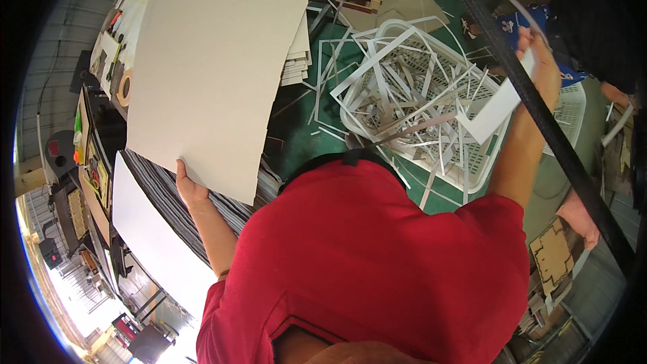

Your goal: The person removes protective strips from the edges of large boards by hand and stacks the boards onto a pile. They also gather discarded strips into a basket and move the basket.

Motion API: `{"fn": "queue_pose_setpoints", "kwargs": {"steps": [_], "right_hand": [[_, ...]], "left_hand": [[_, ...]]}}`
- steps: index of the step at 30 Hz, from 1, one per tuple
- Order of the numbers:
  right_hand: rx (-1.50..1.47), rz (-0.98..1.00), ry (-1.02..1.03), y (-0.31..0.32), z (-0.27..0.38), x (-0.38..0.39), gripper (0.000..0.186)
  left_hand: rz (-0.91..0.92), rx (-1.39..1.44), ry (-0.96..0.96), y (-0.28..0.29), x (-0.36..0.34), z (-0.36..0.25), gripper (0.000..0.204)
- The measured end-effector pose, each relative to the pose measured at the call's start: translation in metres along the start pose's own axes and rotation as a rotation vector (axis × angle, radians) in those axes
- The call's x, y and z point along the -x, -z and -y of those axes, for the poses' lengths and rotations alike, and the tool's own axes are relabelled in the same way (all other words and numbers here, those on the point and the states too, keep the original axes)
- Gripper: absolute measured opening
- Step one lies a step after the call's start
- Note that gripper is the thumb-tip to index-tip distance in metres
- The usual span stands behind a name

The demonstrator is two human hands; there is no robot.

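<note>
Head view: left hand (191, 187) gripping near edge of big cardboard sheet (216, 61), fingers closed on it, lifting it w/ sheet tilting up over stack of sheets (168, 192) on left. Right hand (542, 61) pinching white offcut strip (495, 108) over white plastic basket (431, 162) right of centre, already full of trimmings. Best keeping sheet level, supporting near edge, dropping strip well inside basket rim. Sheet looking plain, pale grey-beige, flat, stiff.

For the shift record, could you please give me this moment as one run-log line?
left hand: holds cardboard sheet by its edge | right hand: holds white offcut strip over white basket of trimmings
</note>
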State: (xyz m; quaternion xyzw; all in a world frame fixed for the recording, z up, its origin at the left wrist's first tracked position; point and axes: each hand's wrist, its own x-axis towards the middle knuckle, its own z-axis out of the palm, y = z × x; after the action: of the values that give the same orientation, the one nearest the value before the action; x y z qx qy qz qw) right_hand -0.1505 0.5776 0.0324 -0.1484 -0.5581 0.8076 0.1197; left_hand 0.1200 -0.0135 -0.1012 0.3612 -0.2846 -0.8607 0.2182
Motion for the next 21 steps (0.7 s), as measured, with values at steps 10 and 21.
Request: {"fn": "queue_pose_setpoints", "kwargs": {"steps": [10,21], "right_hand": [[-0.255,-0.433,0.254,0.198,0.108,-0.062,0.023],[0.278,-0.814,0.105,0.4,-0.07,-0.056,0.024]], "left_hand": [[0.046,0.034,0.076,0.018,-0.012,-0.005,0.038],[0.038,-0.012,0.028,0.015,-0.013,0.0,0.036]]}}
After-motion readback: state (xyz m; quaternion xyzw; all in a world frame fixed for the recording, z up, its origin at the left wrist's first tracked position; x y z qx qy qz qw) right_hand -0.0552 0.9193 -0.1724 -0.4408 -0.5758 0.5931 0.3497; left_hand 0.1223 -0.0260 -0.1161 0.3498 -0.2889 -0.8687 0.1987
